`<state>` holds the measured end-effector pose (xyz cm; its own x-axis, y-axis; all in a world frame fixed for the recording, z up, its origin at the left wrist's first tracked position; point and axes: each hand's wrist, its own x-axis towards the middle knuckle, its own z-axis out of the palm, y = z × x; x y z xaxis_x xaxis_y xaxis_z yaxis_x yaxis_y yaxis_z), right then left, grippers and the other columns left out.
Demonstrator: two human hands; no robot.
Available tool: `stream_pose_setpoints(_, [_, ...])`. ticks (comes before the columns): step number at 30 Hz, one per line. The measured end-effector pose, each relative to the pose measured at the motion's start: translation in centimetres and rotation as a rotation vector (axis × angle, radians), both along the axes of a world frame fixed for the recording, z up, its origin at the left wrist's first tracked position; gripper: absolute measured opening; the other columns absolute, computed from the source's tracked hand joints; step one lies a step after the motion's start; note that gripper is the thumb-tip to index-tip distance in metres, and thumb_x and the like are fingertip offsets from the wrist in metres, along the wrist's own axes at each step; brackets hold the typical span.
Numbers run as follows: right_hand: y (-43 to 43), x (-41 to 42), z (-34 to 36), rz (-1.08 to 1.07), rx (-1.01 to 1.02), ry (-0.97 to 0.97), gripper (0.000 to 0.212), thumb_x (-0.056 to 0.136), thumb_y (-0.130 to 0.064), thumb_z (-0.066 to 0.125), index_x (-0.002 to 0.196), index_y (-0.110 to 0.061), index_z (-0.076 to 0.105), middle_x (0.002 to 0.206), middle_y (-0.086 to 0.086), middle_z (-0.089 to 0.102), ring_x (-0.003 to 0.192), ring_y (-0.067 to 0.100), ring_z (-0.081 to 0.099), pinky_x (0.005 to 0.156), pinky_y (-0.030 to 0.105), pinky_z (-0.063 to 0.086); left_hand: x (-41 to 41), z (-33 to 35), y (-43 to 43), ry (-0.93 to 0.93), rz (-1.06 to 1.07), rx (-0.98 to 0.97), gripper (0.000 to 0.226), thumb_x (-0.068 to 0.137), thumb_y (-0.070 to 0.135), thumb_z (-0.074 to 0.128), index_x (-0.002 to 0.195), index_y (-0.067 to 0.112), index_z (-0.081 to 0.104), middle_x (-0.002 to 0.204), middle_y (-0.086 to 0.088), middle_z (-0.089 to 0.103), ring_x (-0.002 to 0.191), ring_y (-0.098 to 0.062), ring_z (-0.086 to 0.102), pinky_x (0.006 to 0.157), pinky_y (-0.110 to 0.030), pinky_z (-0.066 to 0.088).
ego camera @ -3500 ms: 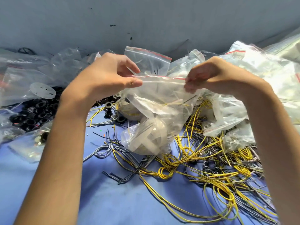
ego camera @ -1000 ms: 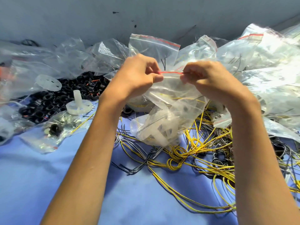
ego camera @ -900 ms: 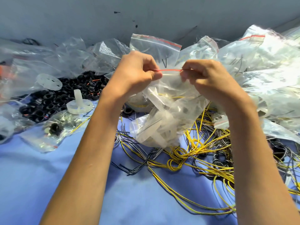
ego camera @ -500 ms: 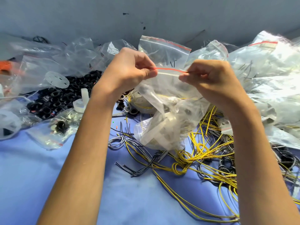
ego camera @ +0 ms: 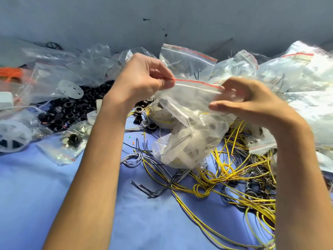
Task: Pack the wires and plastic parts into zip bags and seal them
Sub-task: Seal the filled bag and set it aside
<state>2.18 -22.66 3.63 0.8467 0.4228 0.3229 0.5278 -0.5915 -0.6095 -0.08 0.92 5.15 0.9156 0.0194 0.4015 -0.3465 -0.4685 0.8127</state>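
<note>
Blue cloth covers the table [ego camera: 54, 195], and a grey wall [ego camera: 90, 18] closes it off behind. Above the cloth hangs the zip bag [ego camera: 189, 112], with white plastic parts [ego camera: 182, 147] bunched in its bottom.

The left hand [ego camera: 142, 82] pinches the left end of the bag's red zip strip [ego camera: 196, 81] between thumb and forefinger. The right hand [ego camera: 255, 105] is at the strip's right end, fingers behind the film and thumb stretched out below. It is blurred, so whether it actually grips cannot be told.

The seal looks only partly pressed. If the right end has no firm hold, the weight of the parts could tug the mouth open or swing the bag out of the left hand's pinch. The bulging load may also buckle the strip and leave a gap.

Yellow wires [ego camera: 234, 177] lie tangled below and to the right of the bag, where a sagging corner could snag. Black rings [ego camera: 72, 109] sit to its left, and other clear bags [ego camera: 297, 73] are heaped behind and to its right.

No brand, label or writing can be read; the bags carry only their red lines.
</note>
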Motion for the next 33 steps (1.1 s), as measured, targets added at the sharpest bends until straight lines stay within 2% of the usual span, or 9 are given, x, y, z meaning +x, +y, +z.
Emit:
stream_pose_setpoints(4, [1.8,-0.2,-0.5,0.058,-0.186,0.057,0.025,0.072,-0.027,0.080,0.063,-0.015,0.059,0.050,-0.010,0.049,0.047,0.000,0.038,0.047,0.018,0.029,0.7,0.0,-0.9,-0.133,0.109,-0.054,0.019,0.076,0.003,0.075,0.076,0.020,0.068,0.070,0.007,0.066,0.063,0.002,0.059,0.066,-0.014,0.047])
stream_pose_setpoints(7, [3.0,0.2,-0.5,0.007,-0.156,-0.048,0.045,0.075,-0.015,0.076,0.047,-0.013,0.042,0.042,-0.006,0.034,0.042,0.007,0.030,0.042,0.020,0.026,1.1,-0.1,-1.0,-0.160,0.193,-0.039,0.012,0.081,0.009,0.071,0.087,0.018,0.068,0.082,0.002,0.067,0.070,-0.001,0.059,0.070,-0.016,0.047])
stream_pose_setpoints(12, [7.3,0.9,0.2,0.078,0.323,0.178,0.034,0.072,-0.003,0.072,0.047,-0.024,0.063,0.079,0.022,0.070,0.075,0.030,0.070,0.051,0.024,0.049,1.1,0.8,-0.6,-0.254,0.503,0.140,0.043,0.085,0.023,0.062,0.127,0.020,0.053,0.127,-0.004,0.047,0.119,-0.014,0.049,0.105,-0.024,0.035])
stream_pose_setpoints(15, [10.5,2.6,0.8,-0.027,0.613,0.231,0.033,0.067,-0.004,0.067,0.043,-0.025,0.062,0.073,0.021,0.063,0.071,0.026,0.065,0.049,0.027,0.051,0.6,1.6,-0.2,-0.377,0.643,0.185,0.051,0.085,0.028,0.056,0.134,0.018,0.047,0.134,-0.005,0.040,0.127,-0.017,0.040,0.109,-0.021,0.026])
stream_pose_setpoints(18, [12.7,4.8,0.3,-0.139,0.687,0.229,0.008,0.067,-0.002,0.059,0.070,0.000,0.067,0.073,0.013,0.059,0.073,0.024,0.059,0.067,0.052,0.058,1.2,1.4,0.2,-0.402,0.640,0.174,0.051,0.081,0.035,0.050,0.130,0.020,0.053,0.132,-0.003,0.046,0.125,-0.017,0.043,0.102,-0.018,0.029])
stream_pose_setpoints(22, [12.9,4.7,-2.7,-0.237,0.102,0.118,0.007,0.079,-0.012,0.059,0.084,-0.008,0.056,0.090,0.014,0.061,0.092,0.034,0.063,0.068,0.035,0.048,4.3,-2.8,0.5,0.062,0.442,0.461,0.042,0.090,0.035,0.048,0.128,0.018,0.055,0.138,-0.012,0.048,0.128,-0.027,0.043,0.106,-0.031,0.033])
stream_pose_setpoints(26, [13.3,3.0,-4.7,-0.392,-0.252,-0.357,0.074,0.078,-0.028,0.064,0.143,-0.015,0.030,0.145,0.014,0.031,0.129,0.034,0.036,0.100,0.047,0.037,5.6,-7.6,1.2,0.358,0.241,0.630,0.035,0.096,0.025,0.042,0.124,0.008,0.055,0.131,-0.019,0.055,0.119,-0.032,0.051,0.099,-0.040,0.041])
stream_pose_setpoints(29, [14.9,2.9,-4.5,-0.129,-0.303,-0.614,0.061,0.085,-0.025,0.054,0.143,-0.022,0.037,0.151,0.007,0.030,0.135,0.025,0.031,0.102,0.043,0.032,5.8,-7.2,2.4,0.451,0.202,0.535,0.035,0.093,0.009,0.048,0.127,0.002,0.053,0.134,-0.020,0.053,0.120,-0.030,0.052,0.098,-0.032,0.039])
stream_pose_setpoints(33, [14.8,5.7,-5.9,0.107,-0.514,-0.298,0.044,0.099,-0.041,0.035,0.141,-0.028,0.038,0.147,-0.002,0.037,0.135,0.018,0.032,0.104,0.041,0.035,7.0,-5.0,6.2,0.476,0.274,0.145,0.030,0.086,-0.002,0.041,0.096,0.004,0.069,0.096,-0.013,0.072,0.075,-0.015,0.063,0.055,-0.019,0.044])
